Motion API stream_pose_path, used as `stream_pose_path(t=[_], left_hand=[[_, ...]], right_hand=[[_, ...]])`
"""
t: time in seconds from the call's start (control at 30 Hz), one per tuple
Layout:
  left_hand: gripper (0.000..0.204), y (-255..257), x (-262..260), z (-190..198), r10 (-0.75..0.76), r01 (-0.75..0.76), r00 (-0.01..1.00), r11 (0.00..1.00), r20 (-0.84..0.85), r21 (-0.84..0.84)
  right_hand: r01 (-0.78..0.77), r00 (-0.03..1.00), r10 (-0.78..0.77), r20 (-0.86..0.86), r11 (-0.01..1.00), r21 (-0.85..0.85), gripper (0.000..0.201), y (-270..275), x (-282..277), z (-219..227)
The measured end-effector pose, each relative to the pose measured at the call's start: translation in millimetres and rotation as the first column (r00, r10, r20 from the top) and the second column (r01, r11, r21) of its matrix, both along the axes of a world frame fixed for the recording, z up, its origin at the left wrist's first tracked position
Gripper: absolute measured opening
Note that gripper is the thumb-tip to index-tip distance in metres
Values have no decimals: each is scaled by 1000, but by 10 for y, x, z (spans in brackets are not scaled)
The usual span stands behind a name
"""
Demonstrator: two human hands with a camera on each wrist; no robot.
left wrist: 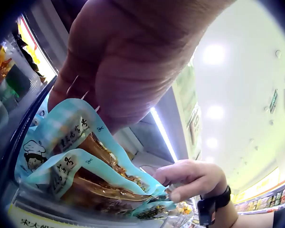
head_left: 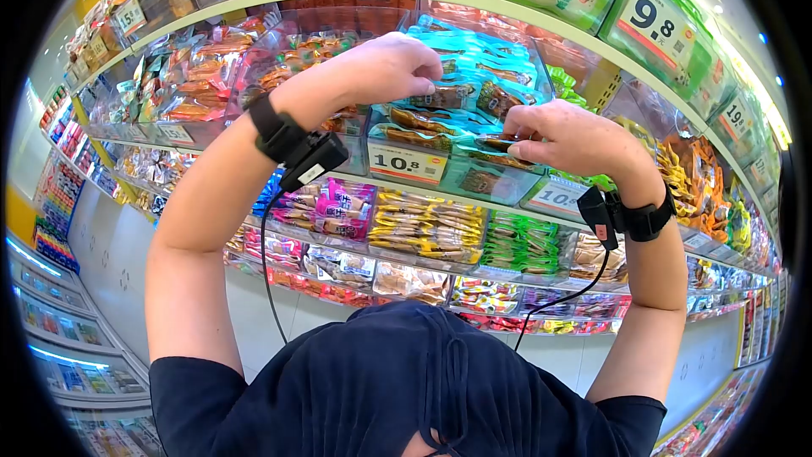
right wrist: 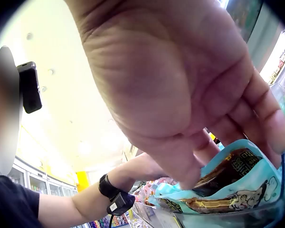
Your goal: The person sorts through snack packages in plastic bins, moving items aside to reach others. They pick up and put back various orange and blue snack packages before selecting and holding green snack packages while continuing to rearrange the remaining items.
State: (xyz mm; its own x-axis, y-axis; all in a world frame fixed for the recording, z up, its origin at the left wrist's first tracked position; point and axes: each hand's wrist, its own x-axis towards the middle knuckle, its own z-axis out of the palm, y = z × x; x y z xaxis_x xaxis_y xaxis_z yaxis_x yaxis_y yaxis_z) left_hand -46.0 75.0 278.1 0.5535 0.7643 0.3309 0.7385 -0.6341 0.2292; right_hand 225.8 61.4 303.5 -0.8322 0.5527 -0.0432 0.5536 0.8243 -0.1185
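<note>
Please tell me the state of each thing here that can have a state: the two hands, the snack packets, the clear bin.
left hand: fingers curled down, resting on the teal packets
right hand: pinches one packet at the bin front
teal snack packets: sealed, heaped in the bin
clear bin: open at the top, full

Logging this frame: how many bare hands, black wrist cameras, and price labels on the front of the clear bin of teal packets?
Bare hands: 2 (left hand, right hand)
Black wrist cameras: 2 (left wrist camera, right wrist camera)
White 10.8 price label on the clear plastic bin of teal snack packets: 1
Total: 5
</note>
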Motion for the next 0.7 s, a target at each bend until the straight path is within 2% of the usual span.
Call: stream_pose_path(t=[0.03,0.1,0.13,0.2,0.23,0.27,0.3,0.37,0.4,0.5,0.53,0.63,0.67,0.7], left_hand=[[22,32,28,14,28,-29,998,999,-49,-29],[21,85,84,11,46,-44,994,999,-99,22],[20,98,110,-1,54,-49,991,998,-124,46],[19,111,159,-26,53,-57,980,998,-190,-12],[18,117,167,-42,52,-62,974,997,-223,-40],[17,166,145,-118,36,-24,966,999,-256,47],[17,152,132,-109,39,-25,976,997,-214,69],[17,128,108,-88,38,-24,991,994,-129,111],[15,93,91,-53,3,8,998,982,-58,190],[13,-57,36,107,-16,16,1000,996,-7,88],[13,-104,14,124,-71,72,997,992,-8,103],[17,-211,11,96,-98,97,995,994,-10,-59],[20,-214,-4,35,-147,146,989,988,-1,-43],[19,-236,-2,17,-139,138,990,989,-28,-47]], right_hand=[[-27,1000,27,-7,1000,-5,16,47,6,-6],[-78,997,78,-20,997,-18,19,173,28,-20],[-33,995,28,-95,999,-44,19,182,18,-11],[54,968,-77,-239,993,-102,21,163,-22,35],[72,971,-105,-215,985,-157,20,166,-22,36],[91,973,-131,-189,973,-210,18,169,-23,37],[110,974,-156,-164,959,-260,17,174,-28,40],[93,978,-126,-169,977,-193,15,181,-23,38],[84,979,-112,-170,983,-161,14,187,-22,27],[111,922,-77,-380,992,68,15,271,-27,-15],[135,918,-64,-390,978,159,16,283,-40,-4],[31,925,116,-362,927,375,19,533,-58,-195],[34,944,76,-323,947,321,22,558,-72,-237],[93,974,-33,-223,960,264,24,535,-120,-231]])
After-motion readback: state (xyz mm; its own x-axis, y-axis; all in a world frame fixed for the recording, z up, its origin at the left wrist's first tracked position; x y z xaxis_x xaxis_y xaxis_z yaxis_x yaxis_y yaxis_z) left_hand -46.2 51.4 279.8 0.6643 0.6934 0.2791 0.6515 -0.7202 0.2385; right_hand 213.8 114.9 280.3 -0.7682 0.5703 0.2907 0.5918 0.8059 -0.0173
